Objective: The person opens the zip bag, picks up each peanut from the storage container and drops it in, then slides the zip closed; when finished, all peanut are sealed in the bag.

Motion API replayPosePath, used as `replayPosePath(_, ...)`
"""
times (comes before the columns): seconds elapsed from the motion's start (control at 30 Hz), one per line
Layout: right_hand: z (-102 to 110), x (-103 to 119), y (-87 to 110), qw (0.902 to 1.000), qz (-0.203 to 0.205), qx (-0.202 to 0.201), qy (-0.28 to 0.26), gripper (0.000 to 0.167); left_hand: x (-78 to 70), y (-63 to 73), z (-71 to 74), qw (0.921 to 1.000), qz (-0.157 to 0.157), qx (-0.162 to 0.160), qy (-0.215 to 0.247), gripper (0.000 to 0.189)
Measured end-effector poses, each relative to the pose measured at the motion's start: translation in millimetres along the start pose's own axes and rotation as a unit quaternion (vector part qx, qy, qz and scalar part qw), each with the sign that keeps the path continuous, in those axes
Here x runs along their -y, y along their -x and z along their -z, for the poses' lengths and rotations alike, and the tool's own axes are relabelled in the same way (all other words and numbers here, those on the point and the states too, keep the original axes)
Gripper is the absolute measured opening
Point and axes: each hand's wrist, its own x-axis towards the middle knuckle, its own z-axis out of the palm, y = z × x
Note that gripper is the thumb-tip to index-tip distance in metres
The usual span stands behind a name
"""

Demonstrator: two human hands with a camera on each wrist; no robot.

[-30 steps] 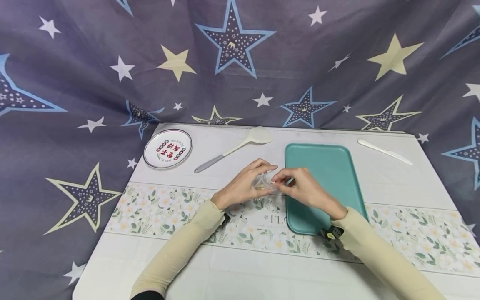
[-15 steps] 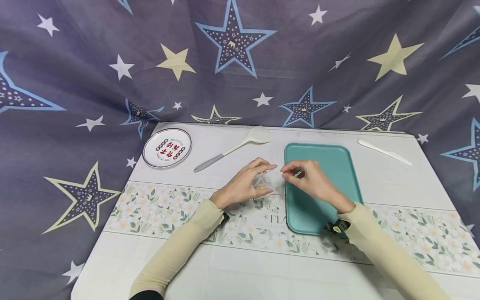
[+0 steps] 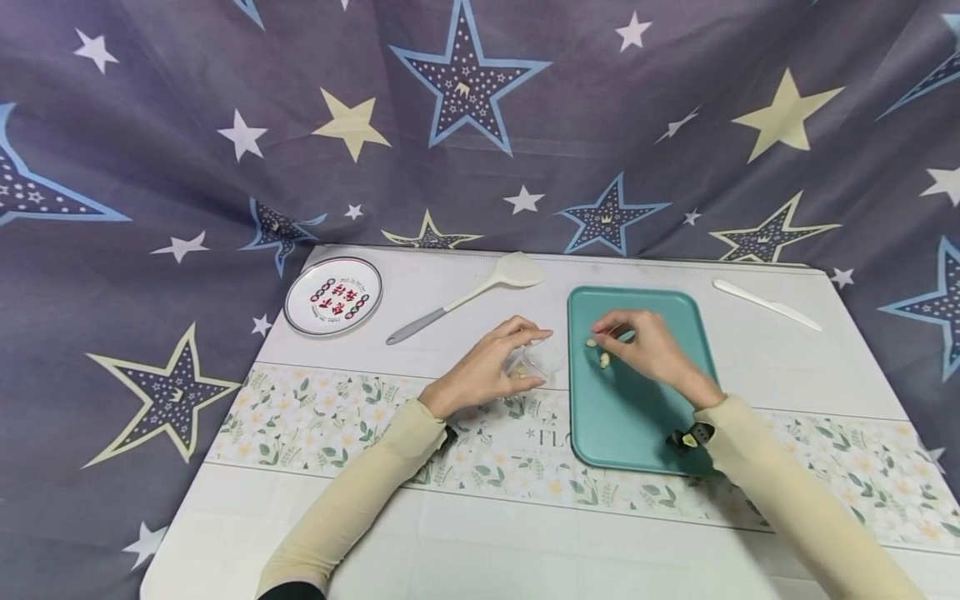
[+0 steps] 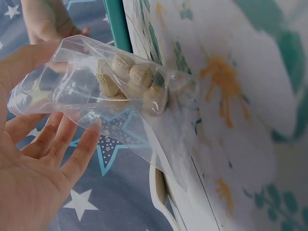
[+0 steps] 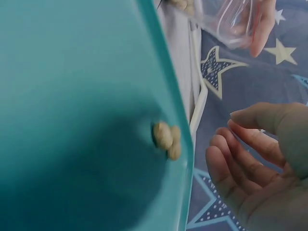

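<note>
My left hand (image 3: 491, 367) holds a clear zip bag (image 4: 79, 82) near its mouth, thumb on one side and fingers on the other. Several unshelled peanuts (image 4: 141, 76) sit toward the bag's bottom in the left wrist view. Over the left part of a teal tray (image 3: 637, 442) hovers my right hand (image 3: 645, 343), its fingers loosely bent, with nothing between them in the right wrist view. On the tray beneath it, close to the rim, lies a peanut (image 5: 163, 135) with another peanut (image 5: 174, 144) right beside it.
A white spatula (image 3: 517, 271) with a grey handle lies behind the left hand. At the back left is a round plate (image 3: 307, 304) with red lettering, and right of the tray a white knife (image 3: 765, 303). A star-patterned cloth (image 3: 480, 192) hangs behind the table.
My right hand has moved from the bag's mouth rightward over the tray and let go. Peanuts now show on the tray. The left hand with the bag has stayed in place.
</note>
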Motion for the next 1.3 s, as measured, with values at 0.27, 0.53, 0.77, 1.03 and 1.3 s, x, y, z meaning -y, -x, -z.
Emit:
replayPosePath(0.27,1.2,-13.3,-3.4,0.9998,-0.006,0.011,0.018,0.016,-0.5,1.7,1.5,1.0,-0.002,-0.004,-0.007,0.069)
replayPosePath(0.53,-5.2,-16.8,-8.2,0.9989,-0.008,0.022,0.042,0.017,-1.0,2.7,1.4,0.9999,-0.006,-0.011,-0.003,0.068)
replayPosePath(0.77,-9.8,-17.3,-13.4,0.998,-0.008,0.032,0.054,0.017,-0.9,3.3,1.3,0.9998,-0.009,-0.016,-0.006,0.068)
replayPosePath(1.03,-14.0,-21.2,-16.3,0.9969,-0.006,0.038,0.068,0.013,-0.7,3.7,1.3,0.9998,-0.01,-0.015,-0.009,0.068)
replayPosePath(1.3,-16.1,-22.4,-18.0,0.9971,-0.014,0.047,0.059,0.011,-1.5,3.3,1.0,0.9998,-0.01,-0.013,-0.009,0.069)
